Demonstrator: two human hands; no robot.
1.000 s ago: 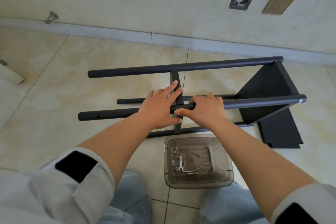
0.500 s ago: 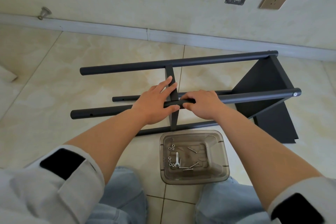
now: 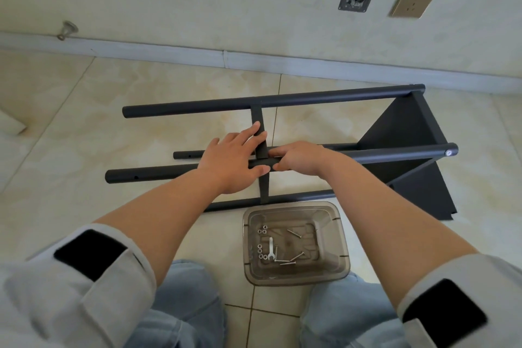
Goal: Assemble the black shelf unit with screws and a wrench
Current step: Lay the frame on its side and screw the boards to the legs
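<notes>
Head view, one entry: left hand [image 3: 230, 162], fingers near straight, laid over the nearest upper pole [image 3: 367, 156] and reaching onto the upright crossbar [image 3: 261, 150] where the two meet; thumb under the pole at 6 o'clock. Right hand [image 3: 300, 159], touching the left at 3 o'clock, fingers curled round the same pole beside the joint. Against the view a second ago, both hands sit at the same joint, the left fingers spread further up the crossbar: judged a seating or aligning of the bar, no screw yet driven here. Black shelf unit [image 3: 401, 133] lies on its side on the tiled floor [image 3: 84, 135], shelf panel at 3 o'clock. Clear tray [image 3: 336, 234] at 6 o'clock of the hands holds screws [image 3: 295, 257], nuts [image 3: 261, 251] and wrench [image 3: 271, 248], all untouched.
</notes>
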